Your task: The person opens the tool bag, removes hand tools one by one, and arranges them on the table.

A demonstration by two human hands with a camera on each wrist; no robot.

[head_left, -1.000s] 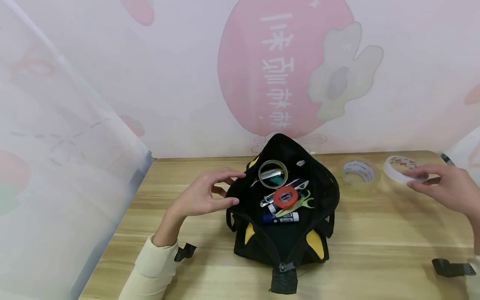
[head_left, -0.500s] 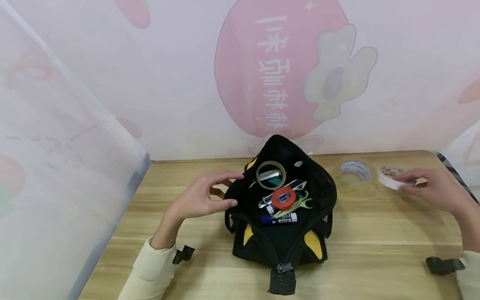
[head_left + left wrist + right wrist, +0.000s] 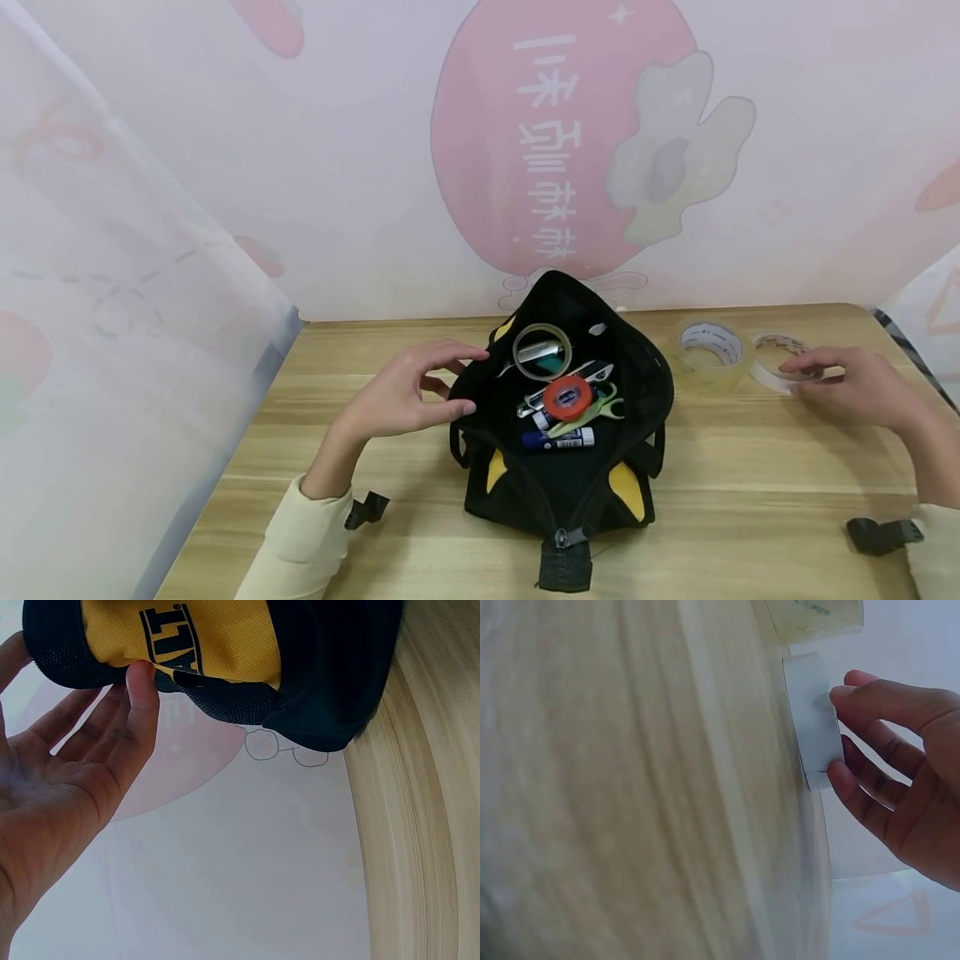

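A black tool bag (image 3: 570,492) with yellow patches stands unzipped and gaping mid-table. My left hand (image 3: 420,387) holds its left rim between fingers and thumb. The left wrist view shows that hand (image 3: 82,757) against the bag's yellow side (image 3: 217,637). Inside lie a red tape roll (image 3: 567,397), pale green scissors (image 3: 611,406), a blue-and-white glue stick (image 3: 573,437) and a narrow tape ring (image 3: 540,379). My right hand (image 3: 855,383) grips a white tape roll (image 3: 767,377) with its fingertips; in the right wrist view the roll (image 3: 814,720) is down at the tabletop.
A wide clear tape roll (image 3: 697,336) lies just left of the white one, right of the bag. The wooden table (image 3: 750,517) ends at a pale printed backdrop (image 3: 360,208). Black straps (image 3: 367,508) hang at both wrists.
The right hand has moved left and down with the white tape roll, from tilted above the table to lying beside the clear roll. The left hand stays at the bag's rim.
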